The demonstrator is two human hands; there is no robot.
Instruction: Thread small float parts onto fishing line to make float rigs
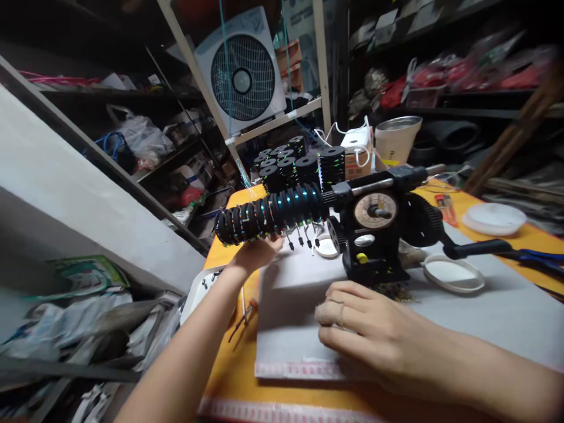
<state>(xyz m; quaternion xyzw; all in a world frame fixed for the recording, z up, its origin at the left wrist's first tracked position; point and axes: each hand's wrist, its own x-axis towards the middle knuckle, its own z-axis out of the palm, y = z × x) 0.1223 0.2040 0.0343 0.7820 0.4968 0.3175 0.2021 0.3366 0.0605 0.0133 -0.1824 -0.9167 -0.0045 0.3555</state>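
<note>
Right hand [374, 329] fronts cranked machine [382, 249], black rings [268, 212] screen left hand [256, 255]; fingers' grips unclear.

Laden shelves [462, 112] line both sides; a box fan [242, 81] sits between pale posts [322, 70]; a white wall [83, 182] stands left.

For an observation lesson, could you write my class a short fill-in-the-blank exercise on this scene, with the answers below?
1. The hand nearer the roll is the person's ____ hand.
2. The machine is mainly ____ in colour.
3. Seen from here, the fan is ____ away than the machine.

Missing words: left; black; farther.
</note>
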